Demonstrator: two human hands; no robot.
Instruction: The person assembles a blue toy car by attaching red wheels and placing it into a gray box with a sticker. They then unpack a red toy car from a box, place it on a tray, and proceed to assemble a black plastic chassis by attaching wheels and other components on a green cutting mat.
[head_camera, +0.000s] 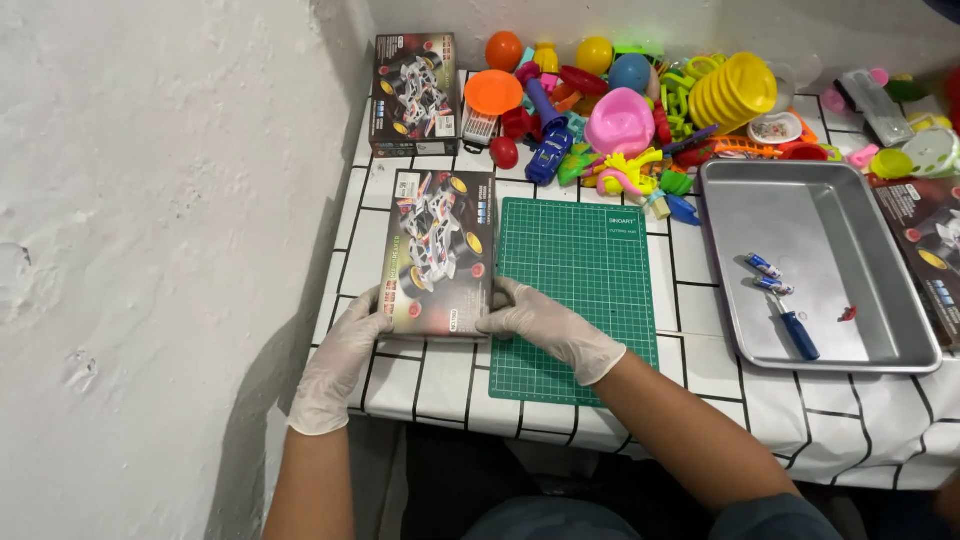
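Observation:
A dark toy-car box (438, 250) lies flat on the white tiled table, just left of a green cutting mat (585, 290). My left hand (342, 352), in a white glove, grips the box's near left corner. My right hand (545, 325), also gloved, rests on the mat with its fingers against the box's near right corner. A second, similar box (414, 92) stands farther back against the wall corner.
A metal tray (880, 300) on the right holds a blue-handled screwdriver (797, 330), two small batteries (766, 273) and a tiny red piece. A heap of colourful plastic toys (640, 100) fills the back. Another dark box (925, 240) sits at the far right. A white wall borders the left.

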